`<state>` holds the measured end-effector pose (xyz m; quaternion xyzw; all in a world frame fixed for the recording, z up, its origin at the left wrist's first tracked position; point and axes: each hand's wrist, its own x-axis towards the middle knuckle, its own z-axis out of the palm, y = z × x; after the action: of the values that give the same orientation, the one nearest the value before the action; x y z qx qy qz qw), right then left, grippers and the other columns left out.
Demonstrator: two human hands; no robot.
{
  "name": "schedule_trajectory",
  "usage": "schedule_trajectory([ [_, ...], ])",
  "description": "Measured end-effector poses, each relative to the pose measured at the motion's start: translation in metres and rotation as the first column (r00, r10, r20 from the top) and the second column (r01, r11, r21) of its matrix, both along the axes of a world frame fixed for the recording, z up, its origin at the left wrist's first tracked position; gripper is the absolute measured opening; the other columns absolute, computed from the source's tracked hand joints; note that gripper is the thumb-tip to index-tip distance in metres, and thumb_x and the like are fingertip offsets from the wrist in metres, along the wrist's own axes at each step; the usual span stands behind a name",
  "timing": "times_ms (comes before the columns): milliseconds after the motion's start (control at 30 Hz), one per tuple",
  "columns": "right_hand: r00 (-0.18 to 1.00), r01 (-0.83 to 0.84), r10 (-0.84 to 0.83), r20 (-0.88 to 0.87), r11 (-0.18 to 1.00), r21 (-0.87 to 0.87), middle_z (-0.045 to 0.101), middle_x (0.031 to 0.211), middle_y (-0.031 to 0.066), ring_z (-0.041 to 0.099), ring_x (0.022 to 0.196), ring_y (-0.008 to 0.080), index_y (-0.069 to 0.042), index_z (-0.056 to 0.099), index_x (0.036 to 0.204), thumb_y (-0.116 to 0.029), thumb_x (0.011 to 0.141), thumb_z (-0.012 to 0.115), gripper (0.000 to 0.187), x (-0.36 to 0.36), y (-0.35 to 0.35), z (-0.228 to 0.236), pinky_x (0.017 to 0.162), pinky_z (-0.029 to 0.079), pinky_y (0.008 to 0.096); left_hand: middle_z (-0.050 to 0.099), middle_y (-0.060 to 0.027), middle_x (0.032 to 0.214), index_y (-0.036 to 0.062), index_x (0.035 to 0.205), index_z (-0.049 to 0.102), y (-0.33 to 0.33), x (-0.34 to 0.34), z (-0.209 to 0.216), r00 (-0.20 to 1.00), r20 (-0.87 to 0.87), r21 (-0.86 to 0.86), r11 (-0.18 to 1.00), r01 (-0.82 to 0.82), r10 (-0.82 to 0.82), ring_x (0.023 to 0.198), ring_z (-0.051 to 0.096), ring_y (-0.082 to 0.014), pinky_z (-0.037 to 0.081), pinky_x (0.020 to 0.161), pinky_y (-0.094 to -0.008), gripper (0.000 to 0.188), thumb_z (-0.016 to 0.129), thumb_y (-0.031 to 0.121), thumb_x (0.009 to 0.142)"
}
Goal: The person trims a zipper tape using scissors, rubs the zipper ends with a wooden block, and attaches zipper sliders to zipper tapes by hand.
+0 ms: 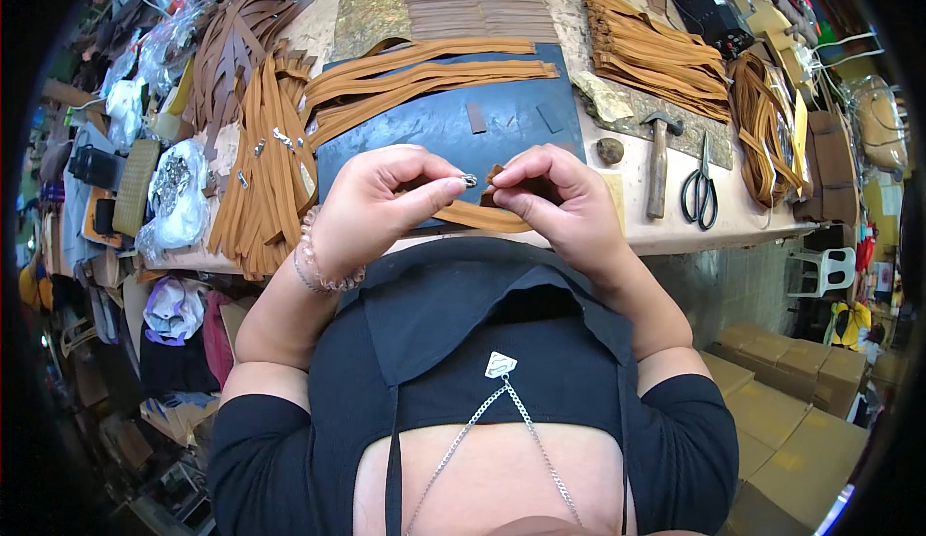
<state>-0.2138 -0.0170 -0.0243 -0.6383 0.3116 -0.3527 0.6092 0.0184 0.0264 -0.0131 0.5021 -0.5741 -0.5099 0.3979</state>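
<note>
My left hand point(394, 193) pinches a small silver metal piece point(470, 180), which looks like a zipper slider, between thumb and forefinger. Facing it, my right hand point(561, 198) grips the end of a tan zipper tape point(482, 216) with its tip turned toward the metal piece. A small gap separates the two. Beneath both hands lies a dark blue mat point(386, 131), with more tan zipper tapes point(424, 78) across its far part. Two small dark strips, one of them brown point(476, 117), rest on the mat.
To the left, tan tapes with silver sliders point(265, 160) hang over the table edge. On the right are a round dark lump point(610, 151), a hammer point(658, 164), black scissors point(699, 193) and bundled tapes point(656, 54). Brown strips point(477, 0) lie at the back.
</note>
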Motion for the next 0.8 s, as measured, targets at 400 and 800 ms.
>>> schedule_trajectory([
  [400, 0.986, 0.022, -0.076, -0.145, 0.938, -0.346, 0.07, 0.09, 0.0098, 0.069, 0.084, 0.0193, 0.0, 0.071, 0.093, 0.004, 0.081, 0.074, 0.013, 0.0054, -0.0014, 0.0074, 0.076, 0.054, 0.0294, 0.069, -0.0078, 0.086, -0.0023, 0.092, 0.072, 0.0012, 0.0008, 0.0074, 0.976, 0.219, -0.229, 0.971, 0.061, -0.009, 0.079, 0.063, -0.0147, 0.049, 0.072, -0.0273, 0.012, 0.073, 0.009, 0.089],
  [800, 0.984, 0.007, -0.081, -0.157, 0.906, -0.424, 0.07, 0.089, 0.0112, 0.068, 0.082, 0.0216, 0.0, 0.071, 0.092, 0.005, 0.08, 0.074, 0.014, 0.0069, -0.0027, 0.0098, 0.073, 0.054, 0.0304, 0.069, -0.0082, 0.085, -0.0019, 0.091, 0.072, 0.0013, 0.0013, 0.0081, 0.978, 0.207, -0.227, 0.971, 0.07, -0.022, 0.077, 0.063, -0.0155, 0.048, 0.07, -0.0277, 0.012, 0.073, 0.009, 0.089],
])
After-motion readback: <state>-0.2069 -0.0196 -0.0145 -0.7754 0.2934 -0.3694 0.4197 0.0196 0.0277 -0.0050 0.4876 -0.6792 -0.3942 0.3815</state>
